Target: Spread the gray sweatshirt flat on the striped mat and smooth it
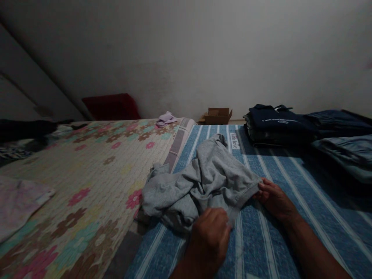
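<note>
Both hands on the banded edge of a grey garment (pixel 213 174)

A pale, plain wall (pixel 203 46) fills the upper part of the frame. Below it, a cream bedspread with pink, brown and turquoise flowers (pixel 95 170) spreads over the left, and a blue bedspread with white stripes (pixel 285 170) covers the centre and right. The grey garment lies crumpled at the centre of the frame, mostly on the blue bedspread, its left end reaching the floral one. Upper right stands a pile of folded dark clothes (pixel 279 124), its navy top piece bearing pale lettering. At the right edge sits a stack of folded light-blue denim (pixel 348 149). A pale pink cloth (pixel 20 201) lies at the left edge, with dark clothing (pixel 26 130) above it. A dark red object (pixel 112 107) leans by the wall, upper left.

The right hand (pixel 273 197), right of centre, pinches the right end of the garment's band between thumb and fingers. The left hand (pixel 209 236), lower centre, is curled at the band's near end, fingertips on the cloth, its grip partly hidden by the knuckles.

Smaller still are an open cardboard box (pixel 217 116) at upper centre, a crumpled lilac cloth (pixel 166 118) left of it, and a white "With love" patch (pixel 234 141) just beyond the garment.
</note>
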The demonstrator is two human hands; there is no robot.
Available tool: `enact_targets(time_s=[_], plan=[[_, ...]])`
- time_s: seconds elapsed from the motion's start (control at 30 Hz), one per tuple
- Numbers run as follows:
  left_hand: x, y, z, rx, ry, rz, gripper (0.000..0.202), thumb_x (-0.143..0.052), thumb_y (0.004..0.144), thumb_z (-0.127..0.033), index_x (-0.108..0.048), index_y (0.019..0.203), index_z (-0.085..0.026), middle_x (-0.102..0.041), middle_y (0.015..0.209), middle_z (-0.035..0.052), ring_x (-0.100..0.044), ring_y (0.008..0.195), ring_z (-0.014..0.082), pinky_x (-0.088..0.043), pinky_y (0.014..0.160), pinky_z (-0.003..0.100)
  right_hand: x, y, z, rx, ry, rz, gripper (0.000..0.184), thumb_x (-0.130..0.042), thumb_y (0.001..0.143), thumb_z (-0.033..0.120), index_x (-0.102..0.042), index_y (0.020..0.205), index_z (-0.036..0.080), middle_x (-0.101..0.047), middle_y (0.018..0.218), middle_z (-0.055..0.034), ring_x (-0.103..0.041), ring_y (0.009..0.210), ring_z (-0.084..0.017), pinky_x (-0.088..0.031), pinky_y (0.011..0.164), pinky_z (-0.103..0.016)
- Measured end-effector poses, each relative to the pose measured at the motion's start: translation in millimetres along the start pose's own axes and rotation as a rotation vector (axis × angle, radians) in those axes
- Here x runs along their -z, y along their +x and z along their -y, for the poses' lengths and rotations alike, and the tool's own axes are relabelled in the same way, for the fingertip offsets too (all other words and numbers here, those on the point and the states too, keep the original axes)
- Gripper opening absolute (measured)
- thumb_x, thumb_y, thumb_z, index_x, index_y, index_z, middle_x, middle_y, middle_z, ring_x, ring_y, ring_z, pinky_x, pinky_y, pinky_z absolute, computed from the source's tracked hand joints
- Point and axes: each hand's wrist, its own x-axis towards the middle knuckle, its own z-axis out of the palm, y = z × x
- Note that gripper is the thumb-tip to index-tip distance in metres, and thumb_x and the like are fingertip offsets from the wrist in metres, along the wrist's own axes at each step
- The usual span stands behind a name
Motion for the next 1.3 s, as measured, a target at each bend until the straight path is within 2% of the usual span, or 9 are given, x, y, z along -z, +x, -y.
enact_targets(time_s=[0.1,0.23,0.47,0.57,0.7,0.87,1.07,1.17,1.3], plan=[[-11.7,-19.3,-4.6,0.154,0.042,0.294,0.035,-0.054,0.073,-0.011,-0.057,0.108,-0.017,-0.058,0.124,0.0101,-0.052,0.116,0.0246,-0.045,0.097,0.040,1.3,-0.8,-0.6,-0.009,0.006,0.005,0.021,-0.075,0.069,0.021,-0.068,0.089,0.018,-0.066,0.079,-0.0012,-0.059,0.065,-0.012,-0.051,0.061,-0.023],[-20.6,-28.5,0.7,0.255,0.119,0.388,0.048,-0.051,0.072,-0.009,-0.053,0.120,-0.013,-0.051,0.134,0.0128,-0.043,0.126,0.0280,-0.039,0.103,0.045,3.3,-0.3,-1.3,-0.021,-0.007,0.002,0.023,-0.075,0.069,0.021,-0.068,0.091,0.018,-0.067,0.080,-0.0018,-0.059,0.064,-0.012,-0.052,0.062,-0.024],[-32.9,-24.1,7.0,0.221,0.194,0.334,0.038,-0.040,0.072,0.000,-0.062,0.101,-0.011,-0.060,0.119,0.0131,-0.052,0.116,0.0260,-0.043,0.100,0.040,-0.2,-1.6,-0.9,0.004,-0.036,-0.012,0.024,-0.074,0.069,0.024,-0.068,0.092,0.019,-0.068,0.084,-0.0031,-0.061,0.067,-0.015,-0.052,0.062,-0.027],[-33.8,-22.1,8.6,0.192,0.196,0.274,0.036,-0.037,0.073,0.000,-0.061,0.097,-0.011,-0.064,0.108,0.0132,-0.058,0.105,0.0252,-0.049,0.090,0.039,-1.8,-2.1,-1.2,0.004,-0.025,-0.003,0.024,-0.074,0.070,0.025,-0.067,0.092,0.019,-0.067,0.080,-0.0021,-0.061,0.065,-0.014,-0.052,0.061,-0.027],[-20.9,-14.3,5.5,0.213,0.099,0.199,0.024,-0.036,0.078,-0.003,-0.055,0.080,-0.017,-0.062,0.077,0.0060,-0.062,0.073,0.0189,-0.050,0.065,0.030,-3.8,-2.3,-0.9,0.020,0.000,0.009,0.022,-0.075,0.069,0.024,-0.068,0.089,0.018,-0.066,0.077,-0.0004,-0.060,0.063,-0.012,-0.051,0.060,-0.023],[2.5,-2.7,-5.8,0.186,-0.008,0.024,0.019,-0.033,0.087,-0.011,-0.049,0.083,-0.019,-0.057,0.067,0.0013,-0.059,0.060,0.0143,-0.041,0.053,0.023,-5.3,-3.1,-0.1,0.029,0.037,0.021,0.017,-0.076,0.068,0.023,-0.068,0.083,0.019,-0.065,0.073,0.0009,-0.058,0.059,-0.010,-0.050,0.058,-0.021],[9.8,6.8,-29.3,0.032,-0.189,0.112,0.020,-0.032,0.084,-0.011,-0.049,0.089,-0.020,-0.058,0.064,-0.0003,-0.057,0.052,0.0123,-0.036,0.049,0.023,-5.6,-3.1,-0.2,0.080,0.056,-0.038,0.018,-0.074,0.067,0.021,-0.069,0.085,0.021,-0.069,0.081,-0.0005,-0.063,0.069,-0.014,-0.053,0.063,-0.022],[14.5,11.7,-34.3,0.092,-0.267,0.068,0.020,-0.032,0.086,-0.017,-0.052,0.090,-0.021,-0.056,0.060,-0.0015,-0.055,0.050,0.0123,-0.035,0.048,0.023,-4.1,-4.6,1.7,0.129,0.101,-0.062,0.018,-0.071,0.069,0.022,-0.069,0.087,0.022,-0.070,0.090,-0.0016,-0.064,0.080,-0.016,-0.053,0.073,-0.024],[32.7,19.1,-32.0,0.342,-0.376,0.090,0.020,-0.039,0.088,-0.030,-0.058,0.089,-0.023,-0.059,0.063,-0.0009,-0.057,0.061,0.0136,-0.039,0.055,0.022,1.0,-8.5,7.8,0.183,0.136,-0.056,0.020,-0.066,0.071,0.024,-0.068,0.092,0.023,-0.069,0.094,-0.0019,-0.063,0.087,-0.017,-0.053,0.080,-0.028]])
